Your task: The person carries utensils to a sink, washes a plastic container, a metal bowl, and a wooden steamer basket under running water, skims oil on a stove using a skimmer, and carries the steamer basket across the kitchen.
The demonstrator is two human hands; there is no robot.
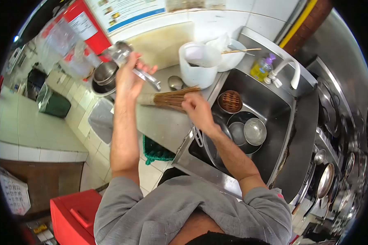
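Observation:
My left hand (131, 75) is raised above the counter's left end, with a metal ladle (148, 78) across its palm. The ladle's shiny rounded end (120, 51) shows beyond the fingers. A bamboo wok brush (171, 99) lies on the steel counter, bristles pointing right. My right hand (198, 108) is closed at the bristle tips, beside the sink edge; whether it grips anything is hidden. Behind the brush a metal spoon-like bowl (176, 83) rests near a white bucket (199, 69).
The sink (274, 151) holds a strainer-like round piece (230, 101), a metal bowl (255, 131) and pans. A faucet (288, 73) and yellow soap bottle (261, 68) stand behind it. Metal pots (105, 73) sit left of the counter. A green basket (155, 150) is below.

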